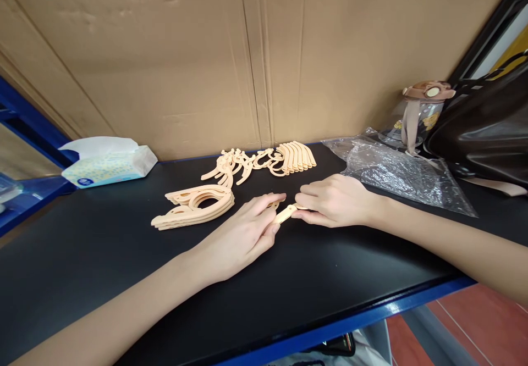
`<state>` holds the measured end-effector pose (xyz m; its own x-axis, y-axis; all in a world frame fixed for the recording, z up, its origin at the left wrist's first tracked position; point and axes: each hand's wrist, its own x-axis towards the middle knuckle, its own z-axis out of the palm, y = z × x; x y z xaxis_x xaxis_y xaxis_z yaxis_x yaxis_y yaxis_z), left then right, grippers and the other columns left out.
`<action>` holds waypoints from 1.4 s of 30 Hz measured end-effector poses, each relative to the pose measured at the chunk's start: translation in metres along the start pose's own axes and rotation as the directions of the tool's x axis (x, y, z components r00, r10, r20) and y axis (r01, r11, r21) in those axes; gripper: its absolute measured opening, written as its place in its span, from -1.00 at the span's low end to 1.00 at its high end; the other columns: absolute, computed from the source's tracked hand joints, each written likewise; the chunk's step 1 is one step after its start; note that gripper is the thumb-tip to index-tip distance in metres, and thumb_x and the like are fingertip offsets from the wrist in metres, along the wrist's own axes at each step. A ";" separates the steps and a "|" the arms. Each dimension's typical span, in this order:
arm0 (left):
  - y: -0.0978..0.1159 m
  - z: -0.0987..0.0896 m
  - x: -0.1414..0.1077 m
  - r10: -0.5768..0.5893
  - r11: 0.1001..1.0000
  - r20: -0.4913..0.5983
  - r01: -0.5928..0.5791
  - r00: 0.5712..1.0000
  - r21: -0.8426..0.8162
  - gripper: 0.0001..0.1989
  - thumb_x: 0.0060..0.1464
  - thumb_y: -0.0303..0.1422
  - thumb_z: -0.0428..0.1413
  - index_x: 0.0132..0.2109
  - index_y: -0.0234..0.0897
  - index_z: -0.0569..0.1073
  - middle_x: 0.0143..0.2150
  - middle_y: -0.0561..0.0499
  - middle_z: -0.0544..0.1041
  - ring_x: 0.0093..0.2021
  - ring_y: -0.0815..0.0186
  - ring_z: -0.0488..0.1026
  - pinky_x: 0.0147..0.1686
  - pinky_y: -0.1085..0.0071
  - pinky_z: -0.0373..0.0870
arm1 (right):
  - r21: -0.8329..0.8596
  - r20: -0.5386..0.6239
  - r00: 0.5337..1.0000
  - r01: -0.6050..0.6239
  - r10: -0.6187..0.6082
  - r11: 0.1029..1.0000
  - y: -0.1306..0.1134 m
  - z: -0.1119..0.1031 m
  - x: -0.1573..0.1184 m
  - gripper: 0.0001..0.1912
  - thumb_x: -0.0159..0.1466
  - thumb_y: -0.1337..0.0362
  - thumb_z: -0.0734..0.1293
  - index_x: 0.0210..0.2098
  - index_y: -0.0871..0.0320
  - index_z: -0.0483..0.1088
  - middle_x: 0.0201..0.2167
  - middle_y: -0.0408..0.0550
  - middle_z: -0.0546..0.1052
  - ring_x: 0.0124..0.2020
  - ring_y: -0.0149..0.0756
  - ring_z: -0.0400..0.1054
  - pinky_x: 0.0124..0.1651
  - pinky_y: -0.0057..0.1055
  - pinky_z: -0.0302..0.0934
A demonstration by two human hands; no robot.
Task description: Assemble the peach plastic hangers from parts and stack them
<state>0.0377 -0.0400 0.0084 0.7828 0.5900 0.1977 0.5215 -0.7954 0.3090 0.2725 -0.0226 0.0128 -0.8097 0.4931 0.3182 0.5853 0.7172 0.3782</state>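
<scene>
My left hand (pixel 243 233) is closed on one end of a cream plastic piece (pixel 284 214) over the black table. My right hand (pixel 334 201) pinches the other end of it, close by on the right. Left of my hands lies a stack of cream folded hanger-like parts (pixel 193 209). Behind them is a loose pile of cream hook-shaped pieces (pixel 231 162), and to its right a row of cream curved arms (pixel 296 156). My fingers hide part of the held piece.
A tissue pack (pixel 109 165) sits at the back left of the black table (pixel 322 278). Clear plastic wrap (pixel 396 171), a bottle (pixel 427 113) and a dark bag (pixel 487 124) are on the right. Cardboard (pixel 173 64) stands behind.
</scene>
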 end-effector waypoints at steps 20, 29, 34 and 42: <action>-0.017 0.009 0.002 -0.224 0.955 -0.084 0.201 0.971 -0.220 -0.71 0.22 -0.45 -0.14 -0.09 -0.15 0.44 0.22 0.01 0.23 0.15 0.20 0.29 0.05 0.24 0.35 | 0.470 0.213 0.977 -0.094 -0.010 0.878 0.024 -0.013 0.000 -0.81 0.24 0.31 0.22 -0.50 0.18 0.32 -0.42 -0.13 0.38 -0.32 -0.37 0.22 -0.12 -0.36 0.06; -0.021 0.013 0.003 -0.181 0.981 -0.204 0.164 0.962 -0.100 -0.75 0.26 -0.45 -0.12 -0.06 -0.17 0.41 0.12 -0.02 0.29 0.04 0.27 0.35 0.03 0.25 0.33 | 0.617 0.318 0.942 -0.118 -0.110 0.778 0.034 -0.020 -0.007 -0.69 0.38 0.19 0.10 -0.18 0.10 0.46 0.21 -0.02 0.21 0.33 -0.17 -0.14 0.29 -0.12 -0.15; -0.018 0.013 0.006 -0.213 0.974 -0.232 0.188 0.949 -0.125 -0.76 0.24 -0.50 -0.14 -0.07 -0.21 0.38 0.10 -0.04 0.30 0.07 0.27 0.32 0.09 0.24 0.29 | 0.661 0.363 0.924 -0.163 -0.122 0.732 0.031 -0.025 -0.006 -0.71 0.39 0.24 0.09 -0.14 0.04 0.44 0.24 -0.08 0.16 0.38 -0.20 -0.31 0.31 -0.16 -0.15; -0.021 0.016 0.007 -0.230 0.973 -0.256 0.216 0.939 -0.083 -0.73 0.23 -0.51 -0.18 -0.05 -0.21 0.35 0.12 -0.06 0.27 0.13 0.23 0.28 0.12 0.17 0.28 | 0.610 0.337 0.939 -0.166 -0.065 0.775 0.019 -0.022 -0.001 -0.81 0.32 0.34 0.15 -0.31 0.16 0.39 -0.13 -0.07 0.40 -0.20 -0.36 0.32 -0.10 -0.39 0.17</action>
<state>0.0378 -0.0217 -0.0113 0.5276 0.7728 0.3528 0.6482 -0.6347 0.4208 0.2857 -0.0207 0.0388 -0.8124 0.5828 -0.0187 0.5621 0.7744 -0.2904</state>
